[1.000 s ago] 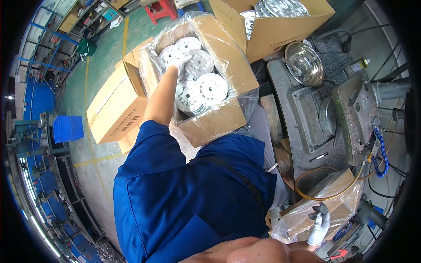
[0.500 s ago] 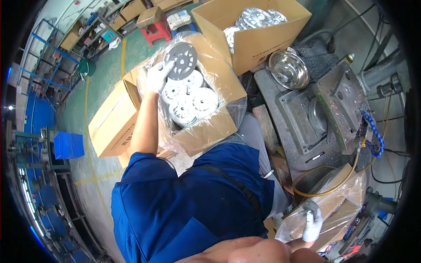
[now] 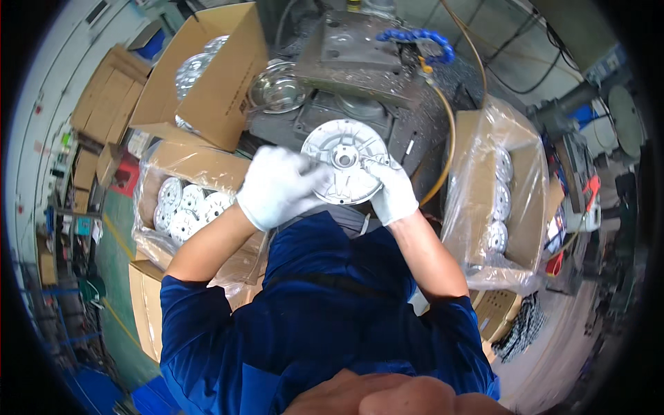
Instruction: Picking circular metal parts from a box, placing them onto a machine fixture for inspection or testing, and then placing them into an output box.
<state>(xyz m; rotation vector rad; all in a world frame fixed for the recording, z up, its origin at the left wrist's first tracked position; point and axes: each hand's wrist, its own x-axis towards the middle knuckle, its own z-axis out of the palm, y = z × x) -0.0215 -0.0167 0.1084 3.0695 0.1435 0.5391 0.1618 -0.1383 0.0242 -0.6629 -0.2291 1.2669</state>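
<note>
A round silvery metal casting (image 3: 344,160), with a central hub and ribs, is held up in front of my body, its ribbed face toward me. My right hand (image 3: 393,188), in a white glove, grips its right edge, thumb over the face. My left hand (image 3: 278,185), also gloved, is at its lower left edge. The left fingers are smeared by motion, and whether they grip the casting cannot be told. Behind the casting is the grey metal machine table (image 3: 277,129), partly hidden by it.
At left, a plastic-lined carton (image 3: 197,164) holds several similar castings; beyond it stands a taller carton (image 3: 228,83) with shiny parts. A steel bowl (image 3: 279,88) sits beside the machine's metal block (image 3: 356,48). A blue coolant hose (image 3: 422,38) is above. At right is another lined carton (image 3: 526,200) with castings.
The view has turned right. My left hand has brought the casting from the left carton to in front of my body. My right hand has come up from the lower right and gripped it.
</note>
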